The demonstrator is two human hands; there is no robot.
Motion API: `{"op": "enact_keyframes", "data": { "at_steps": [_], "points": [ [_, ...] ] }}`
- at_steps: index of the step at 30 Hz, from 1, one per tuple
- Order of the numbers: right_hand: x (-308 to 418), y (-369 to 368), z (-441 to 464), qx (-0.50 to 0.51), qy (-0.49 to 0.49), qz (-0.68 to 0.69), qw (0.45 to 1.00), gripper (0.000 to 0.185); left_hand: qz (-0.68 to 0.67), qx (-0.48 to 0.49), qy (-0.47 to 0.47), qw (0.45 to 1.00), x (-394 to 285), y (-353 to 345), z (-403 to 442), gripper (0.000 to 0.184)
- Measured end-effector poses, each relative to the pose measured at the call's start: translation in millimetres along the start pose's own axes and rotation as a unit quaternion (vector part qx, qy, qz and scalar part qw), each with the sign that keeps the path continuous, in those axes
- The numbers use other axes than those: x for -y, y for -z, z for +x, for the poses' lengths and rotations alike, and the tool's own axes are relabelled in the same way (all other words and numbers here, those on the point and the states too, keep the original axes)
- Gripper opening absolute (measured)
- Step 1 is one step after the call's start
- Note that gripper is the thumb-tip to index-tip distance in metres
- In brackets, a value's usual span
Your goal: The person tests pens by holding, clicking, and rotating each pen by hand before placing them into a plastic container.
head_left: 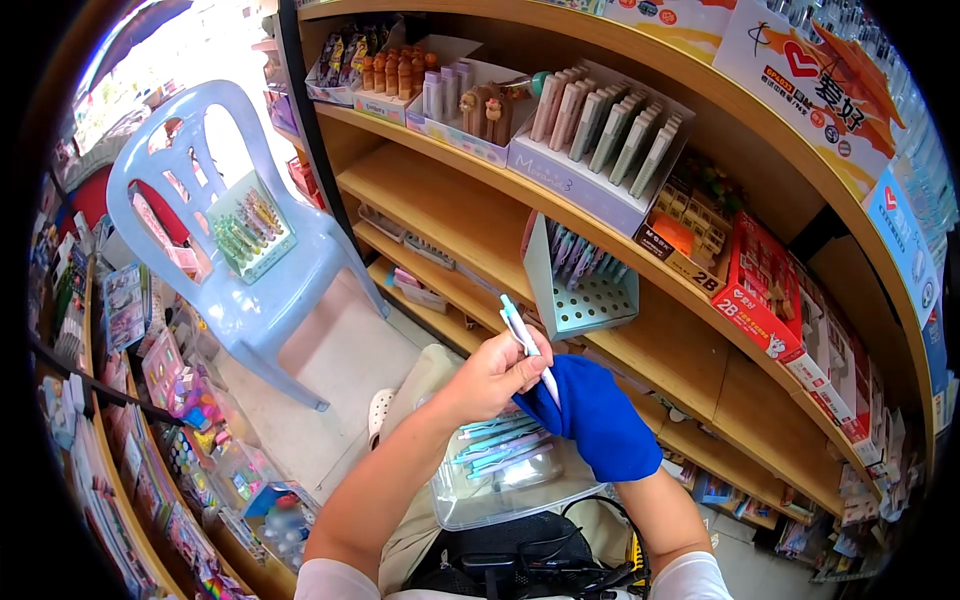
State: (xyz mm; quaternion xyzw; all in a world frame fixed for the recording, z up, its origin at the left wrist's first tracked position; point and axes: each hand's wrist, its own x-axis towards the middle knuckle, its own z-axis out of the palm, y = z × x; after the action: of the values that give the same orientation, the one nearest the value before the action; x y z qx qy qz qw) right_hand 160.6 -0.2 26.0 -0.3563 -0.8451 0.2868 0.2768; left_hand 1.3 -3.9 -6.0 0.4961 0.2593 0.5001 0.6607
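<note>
Head camera is showing the left grip (503,372) clasping a white pen (519,330), its lower end meeting a blue cloth (597,412) that is hiding the right grip, whose closure I cannot tell; a clear box (452,518) of pens (500,446) is resting just below both.

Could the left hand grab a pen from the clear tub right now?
Probably yes: the left hand sits close to the clear tub, and nothing visible blocks the pens inside. But it holds at least one pen, so it may need to let go first.
</note>
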Motion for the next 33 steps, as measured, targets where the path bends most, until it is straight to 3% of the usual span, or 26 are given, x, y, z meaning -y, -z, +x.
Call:
{"op": "enact_keyframes", "data": {
  "at_steps": [2, 5, 10, 14, 16, 17, 19, 23, 26, 29, 33],
  "points": [
    [1, 2, 1, 0.006, 0.02, -0.033, 0.999, 0.017, -0.007, -0.006, -0.004, 1.0, -1, 1, 0, 0.013],
    [12, 8, 1, 0.027, -0.047, -0.01, 0.998, 0.021, -0.016, -0.02, -0.005, 1.0, -2, 4, -1, 0.014],
    [19, 10, 0, 0.009, -0.01, -0.004, 1.0, 0.018, -0.023, -0.03, -0.004, 0.999, -3, 5, 0, 0.014],
    [20, 6, 5, 0.016, 0.016, -0.105, 0.994, 0.014, -0.022, -0.127, -0.012, 0.992, -7, 1, 0, 0.015],
    [10, -6, 5, 0.03, -0.023, -0.133, 0.99, 0.013, -0.013, -0.162, -0.009, 0.987, -8, 1, -1, 0.015],
    [6, -10, 3, 0.038, -0.043, -0.148, 0.987, 0.012, -0.01, -0.16, -0.017, 0.987, -4, 3, 0, 0.015],
    [3, -8, -4, 0.006, -0.029, -0.035, 0.999, 0.011, 0.032, -0.158, -0.028, 0.986, -1, 2, 1, 0.015],
    [7, -4, -2, 0.033, -0.105, 0.094, 0.99, 0.013, 0.05, -0.11, -0.034, 0.992, -1, -1, 2, 0.015],
    [2, -5, -6, 0.011, -0.031, -0.018, 0.999, 0.014, 0.047, -0.048, -0.028, 0.997, 3, -4, 2, 0.015],
    [5, 3, -1, 0.001, 0.032, 0.076, 0.997, 0.015, 0.027, -0.045, -0.008, 0.999, 5, 0, 3, 0.016],
    [11, 11, 2, 0.028, 0.019, 0.041, 0.999, 0.016, -0.02, -0.06, -0.007, 0.998, 2, 5, 0, 0.017]
  ]
}}
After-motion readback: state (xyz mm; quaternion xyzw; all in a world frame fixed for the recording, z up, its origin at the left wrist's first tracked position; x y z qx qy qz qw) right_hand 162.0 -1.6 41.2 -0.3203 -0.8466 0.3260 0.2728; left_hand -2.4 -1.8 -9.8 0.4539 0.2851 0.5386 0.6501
